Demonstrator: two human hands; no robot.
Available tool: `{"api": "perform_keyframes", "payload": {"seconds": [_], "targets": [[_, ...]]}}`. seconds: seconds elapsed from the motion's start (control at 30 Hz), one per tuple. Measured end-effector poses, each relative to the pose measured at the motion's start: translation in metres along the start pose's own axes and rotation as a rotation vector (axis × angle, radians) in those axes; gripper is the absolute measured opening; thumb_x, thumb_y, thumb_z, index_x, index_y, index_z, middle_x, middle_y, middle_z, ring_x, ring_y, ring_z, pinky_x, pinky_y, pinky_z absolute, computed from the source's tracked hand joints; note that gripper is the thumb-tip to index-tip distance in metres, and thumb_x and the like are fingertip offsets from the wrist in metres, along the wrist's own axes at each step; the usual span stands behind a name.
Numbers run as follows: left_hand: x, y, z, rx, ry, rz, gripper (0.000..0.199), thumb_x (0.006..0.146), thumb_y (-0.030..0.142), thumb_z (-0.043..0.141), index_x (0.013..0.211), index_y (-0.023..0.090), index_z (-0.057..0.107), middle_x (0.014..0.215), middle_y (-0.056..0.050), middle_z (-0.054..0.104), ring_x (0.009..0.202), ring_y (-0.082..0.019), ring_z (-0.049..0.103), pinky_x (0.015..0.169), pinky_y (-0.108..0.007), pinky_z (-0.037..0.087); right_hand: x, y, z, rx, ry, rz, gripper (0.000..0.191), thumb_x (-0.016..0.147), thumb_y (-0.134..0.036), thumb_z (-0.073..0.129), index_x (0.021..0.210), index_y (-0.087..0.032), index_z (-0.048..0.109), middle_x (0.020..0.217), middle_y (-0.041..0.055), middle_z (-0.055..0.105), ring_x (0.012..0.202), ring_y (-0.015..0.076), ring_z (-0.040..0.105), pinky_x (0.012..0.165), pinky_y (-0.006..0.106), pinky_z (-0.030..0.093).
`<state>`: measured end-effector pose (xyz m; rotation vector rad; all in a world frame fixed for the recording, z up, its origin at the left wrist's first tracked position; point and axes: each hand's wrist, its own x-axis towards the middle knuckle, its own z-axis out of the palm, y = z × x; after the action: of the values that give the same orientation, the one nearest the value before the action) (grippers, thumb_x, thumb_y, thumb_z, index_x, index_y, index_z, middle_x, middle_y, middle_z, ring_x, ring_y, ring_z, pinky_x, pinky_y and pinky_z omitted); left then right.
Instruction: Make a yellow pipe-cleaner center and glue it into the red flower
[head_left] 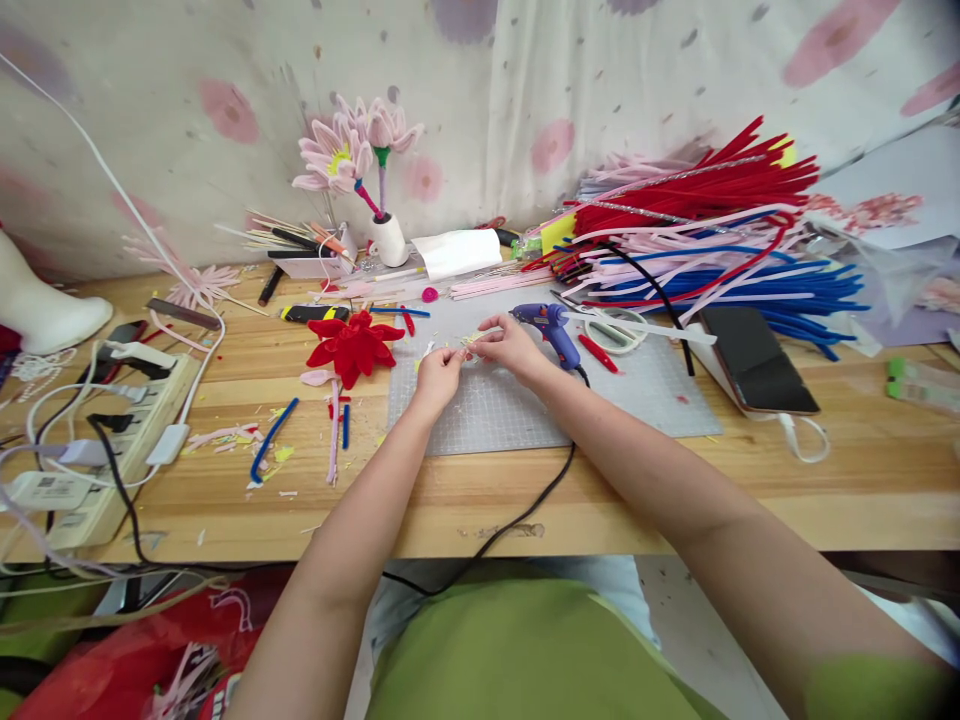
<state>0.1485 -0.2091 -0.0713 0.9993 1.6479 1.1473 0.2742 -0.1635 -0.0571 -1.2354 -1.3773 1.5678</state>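
Note:
My left hand (440,378) and my right hand (508,348) meet over the grey cutting mat (495,425), fingertips almost touching. Both are closed in a pinch around a small pale yellow piece (472,339), seemingly a bit of pipe cleaner; its exact shape is too small to make out. Just right of my right hand lies a purple hot glue gun (551,328) on its side. A red pipe-cleaner flower (355,346) sits left of my left hand, off the mat.
White-handled scissors (619,333) and a red piece (598,353) lie on the mat. Behind are bundled red pipe cleaners (697,195) and a vase (388,240) with pink flowers. A phone (757,358) is at right, a power strip (142,450) at left. The glue gun's cord (525,515) crosses the table edge.

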Motion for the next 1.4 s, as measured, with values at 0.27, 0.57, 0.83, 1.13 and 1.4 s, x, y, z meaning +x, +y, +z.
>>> {"api": "perform_keyframes", "payload": {"seconds": [0.27,0.57,0.83,1.13,1.4], "targets": [[0.003,-0.005,-0.002,0.137,0.039,0.082,0.016,0.075,0.028,0.057,0.066,0.018,0.065,0.055,0.001,0.053,0.059,-0.012,0.050,0.057,-0.021,0.034,0.005,0.001,-0.004,-0.137,0.017,-0.046,0.035,0.063,-0.016,0.069,0.082,-0.021,0.039,0.061,-0.0058,0.059,0.047,0.0064,0.050,0.048,0.020,0.042],[0.010,-0.006,-0.010,-0.072,0.329,0.079,0.017,0.083,0.032,0.047,0.080,0.020,0.059,0.070,0.001,0.057,0.057,-0.008,0.049,0.056,-0.019,0.037,0.017,0.001,-0.021,-0.387,0.013,-0.112,0.032,0.063,-0.020,0.069,0.084,-0.020,0.044,0.068,-0.0028,0.063,0.056,0.0101,0.055,0.052,0.022,0.041],[0.004,0.002,0.007,-0.018,0.224,0.189,0.015,0.089,0.027,0.038,0.084,0.020,0.050,0.089,-0.004,0.059,0.090,-0.012,0.054,0.080,-0.023,0.039,0.023,-0.003,-0.019,-0.725,0.009,-0.247,0.026,0.067,-0.016,0.063,0.088,-0.021,0.048,0.073,-0.0018,0.066,0.068,0.0126,0.060,0.062,0.024,0.041],[-0.007,-0.005,0.011,0.284,0.200,0.377,0.017,0.090,0.025,0.036,0.076,0.021,0.045,0.088,-0.004,0.060,0.093,-0.016,0.051,0.087,-0.028,0.034,0.027,-0.005,-0.018,-0.807,-0.010,-0.231,0.025,0.068,-0.016,0.064,0.089,-0.020,0.050,0.075,-0.0012,0.067,0.070,0.0128,0.061,0.062,0.024,0.040],[-0.004,-0.007,0.014,0.360,0.166,0.398,0.018,0.090,0.025,0.034,0.075,0.022,0.044,0.084,-0.003,0.062,0.090,-0.016,0.054,0.085,-0.031,0.037,0.028,-0.007,-0.017,-0.808,-0.024,-0.205,0.024,0.068,-0.015,0.063,0.088,-0.020,0.051,0.076,-0.0012,0.067,0.070,0.0119,0.061,0.063,0.022,0.040]]}}
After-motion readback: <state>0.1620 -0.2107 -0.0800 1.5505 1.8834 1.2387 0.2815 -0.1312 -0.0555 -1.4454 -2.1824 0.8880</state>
